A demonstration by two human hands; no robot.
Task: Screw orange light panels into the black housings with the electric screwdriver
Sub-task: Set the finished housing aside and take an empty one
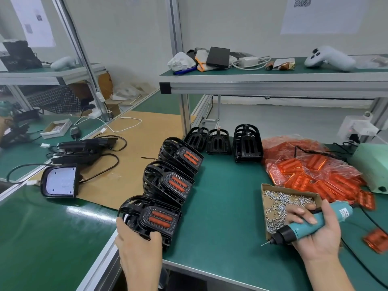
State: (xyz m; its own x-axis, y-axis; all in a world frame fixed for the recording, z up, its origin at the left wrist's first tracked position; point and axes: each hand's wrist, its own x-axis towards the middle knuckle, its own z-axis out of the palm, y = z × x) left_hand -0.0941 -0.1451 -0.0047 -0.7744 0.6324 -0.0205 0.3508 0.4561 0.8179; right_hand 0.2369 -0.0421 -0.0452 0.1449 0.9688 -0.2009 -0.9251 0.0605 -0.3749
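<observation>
Orange light panels (315, 177) lie heaped in a clear plastic bag (294, 148) at the right of the green counter (220, 206), well apart from both hands; one loose panel (375, 240) sits alone near the right edge. Black housings already fitted with orange panels stand in a slanted row of three stacks along the counter's left edge: the nearest stack (151, 219), a middle one (168, 181) and a far one (180, 156), each with its two orange bars facing up and toward the right. Three bare housings (222, 141) stand behind them by the frame post.

The left hand (136, 242) grasps the nearest stack, thumb hooked over its lower front rim and fingers curled on its left side. The right hand (315, 232) is wrapped around the teal electric screwdriver (302, 225), held just above the counter beside the screw box. Its long axis runs from upper right down to lower left, the black nose and bit pointing left toward the counter's middle, with what looks like a screw (262, 245) on the tip; its cable trails off to the right.

An open cardboard box (265, 208) holds a loose scatter of small silver screws (281, 202), touching the panel bag at its far side.
</observation>
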